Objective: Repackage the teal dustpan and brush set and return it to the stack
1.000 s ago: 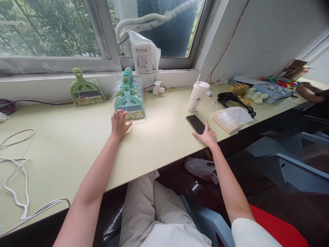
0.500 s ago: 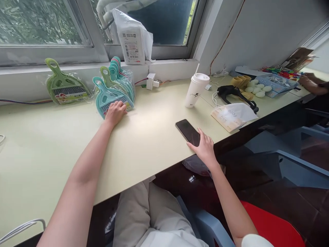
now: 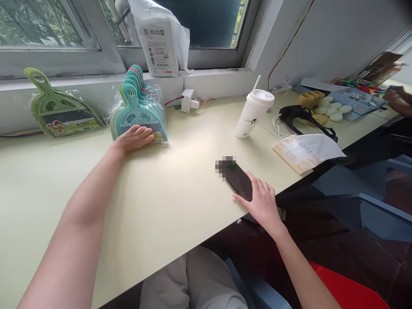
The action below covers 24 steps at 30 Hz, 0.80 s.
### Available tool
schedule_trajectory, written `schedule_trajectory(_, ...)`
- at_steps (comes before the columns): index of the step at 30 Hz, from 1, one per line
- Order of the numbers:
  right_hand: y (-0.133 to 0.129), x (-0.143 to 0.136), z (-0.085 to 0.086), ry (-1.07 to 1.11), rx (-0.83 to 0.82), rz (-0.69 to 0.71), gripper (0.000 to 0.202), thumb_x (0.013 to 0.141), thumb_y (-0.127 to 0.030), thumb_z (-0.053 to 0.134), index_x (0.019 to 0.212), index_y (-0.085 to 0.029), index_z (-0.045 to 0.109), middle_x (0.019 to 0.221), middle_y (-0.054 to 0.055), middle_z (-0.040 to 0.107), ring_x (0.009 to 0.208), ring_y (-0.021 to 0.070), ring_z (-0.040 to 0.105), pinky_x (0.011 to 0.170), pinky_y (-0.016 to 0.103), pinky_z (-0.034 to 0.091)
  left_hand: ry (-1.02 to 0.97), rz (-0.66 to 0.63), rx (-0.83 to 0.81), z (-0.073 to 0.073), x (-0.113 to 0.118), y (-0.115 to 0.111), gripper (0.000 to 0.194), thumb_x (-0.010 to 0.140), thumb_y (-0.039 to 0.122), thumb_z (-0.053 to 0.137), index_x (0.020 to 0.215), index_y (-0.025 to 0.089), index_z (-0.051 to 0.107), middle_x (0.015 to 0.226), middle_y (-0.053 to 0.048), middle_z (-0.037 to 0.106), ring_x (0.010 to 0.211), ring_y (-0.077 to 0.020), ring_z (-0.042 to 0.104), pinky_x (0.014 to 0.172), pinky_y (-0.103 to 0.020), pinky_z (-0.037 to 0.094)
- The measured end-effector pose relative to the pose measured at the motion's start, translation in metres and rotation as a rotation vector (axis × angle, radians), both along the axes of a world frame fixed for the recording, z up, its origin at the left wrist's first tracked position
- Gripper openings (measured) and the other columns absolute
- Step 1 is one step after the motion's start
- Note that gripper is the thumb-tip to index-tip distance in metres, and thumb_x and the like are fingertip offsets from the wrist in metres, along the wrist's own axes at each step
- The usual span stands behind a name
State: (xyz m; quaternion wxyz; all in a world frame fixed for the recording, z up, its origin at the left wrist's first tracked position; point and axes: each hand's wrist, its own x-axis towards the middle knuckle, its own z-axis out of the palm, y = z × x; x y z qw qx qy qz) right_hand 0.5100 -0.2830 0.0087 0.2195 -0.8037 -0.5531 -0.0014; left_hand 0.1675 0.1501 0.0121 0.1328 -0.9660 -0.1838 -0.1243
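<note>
At the left-hand end of the row, my left hand (image 3: 137,137) is on the lower front of a teal dustpan-and-brush set (image 3: 134,112) in clear wrapping, its fingers bent over the brush. Behind that set, more wrapped dustpans (image 3: 135,73) in teal, red and green stand upright in a stack against the wall. My right hand (image 3: 262,199) grips the near end of a dark smartphone (image 3: 240,181) at the table edge, thumb on one side and fingers on the other. Part of the phone's far end is blurred out by pixels.
Left of the stack leans a green dustpan set (image 3: 66,113). A white cup with a straw (image 3: 252,113), a tissue pack (image 3: 299,152) and a black strap (image 3: 305,118) lie to the right. A white plug adapter (image 3: 188,101) is by the wall. Further right is another person's arm (image 3: 397,101).
The front teal dustpan has straightened and now lines up with the stack, my left hand still on it. The view has shifted, and a faint green spot shows on the phone's screen.
</note>
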Motion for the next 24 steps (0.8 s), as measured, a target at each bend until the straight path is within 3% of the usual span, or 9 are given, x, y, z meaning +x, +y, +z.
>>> schedule_trajectory(4,0.014,0.031,0.012,0.174,0.012,0.139,0.062,0.093,-0.068,0.035,0.146,-0.037,0.042,0.142,0.007,0.057,0.130,0.0338,0.050,0.111,0.059,0.035,-0.108,0.171,0.038,-0.007,0.011,0.016,0.041,0.097,0.051,0.038,0.117,0.023,0.060,0.118,-0.016,0.060,0.115,-0.0303,0.053,0.098,-0.050,0.040)
schedule_trajectory(7,0.035,0.065,0.014,0.350,0.076,0.333,0.057,0.095,-0.069,0.027,0.131,-0.041,0.060,0.149,0.000,0.050,0.141,0.0297,0.040,0.119,0.057,0.027,-0.093,0.164,0.085,-0.003,0.017,0.019,0.049,0.097,0.054,0.038,0.124,0.018,0.058,0.120,-0.017,0.059,0.115,-0.0287,0.050,0.100,-0.048,0.037)
schedule_trajectory(10,0.053,0.085,0.009,0.479,0.086,0.434,0.059,0.091,-0.073,0.029,0.116,-0.041,0.071,0.154,-0.005,0.044,0.146,0.0300,0.032,0.122,0.057,0.024,-0.057,0.100,0.082,0.008,0.016,0.013,0.053,0.097,0.053,0.041,0.133,0.016,0.054,0.129,-0.016,0.056,0.118,-0.0258,0.046,0.105,-0.045,0.035)
schedule_trajectory(13,0.059,0.088,0.003,0.527,0.052,0.471,0.058,0.090,-0.074,0.031,0.112,-0.042,0.074,0.156,-0.006,0.040,0.150,0.0308,0.025,0.124,0.059,0.019,-0.055,0.072,0.018,0.015,0.007,-0.002,0.043,0.101,0.038,0.034,0.136,0.020,0.052,0.136,-0.012,0.053,0.125,-0.0227,0.042,0.112,-0.045,0.030)
schedule_trajectory(16,0.058,0.086,0.003,0.533,0.023,0.489,0.055,0.090,-0.072,0.034,0.099,-0.041,0.079,0.153,-0.006,0.045,0.151,0.0315,0.023,0.125,0.060,0.014,-0.135,0.138,-0.029,0.012,-0.004,-0.017,0.038,0.101,0.029,0.031,0.133,0.025,0.053,0.139,-0.008,0.051,0.132,-0.0200,0.039,0.121,-0.048,0.018)
schedule_trajectory(20,0.056,0.086,0.007,0.617,0.050,0.513,0.063,0.092,-0.072,0.030,0.077,-0.037,0.081,0.150,-0.007,0.049,0.150,0.0309,0.027,0.126,0.056,0.018,-0.349,0.330,-0.010,0.000,-0.013,-0.023,0.032,0.097,0.040,0.047,0.124,0.026,0.057,0.145,-0.009,0.043,0.142,-0.0265,0.029,0.121,-0.060,0.004)
schedule_trajectory(24,0.056,0.084,0.011,0.632,0.098,0.469,0.064,0.091,-0.075,0.026,0.096,-0.039,0.079,0.152,-0.008,0.047,0.148,0.0292,0.032,0.126,0.054,0.021,-0.518,0.416,0.028,-0.001,-0.011,-0.016,0.045,0.091,0.054,0.054,0.123,0.023,0.055,0.148,-0.011,0.033,0.144,-0.0302,0.020,0.120,-0.063,0.003)
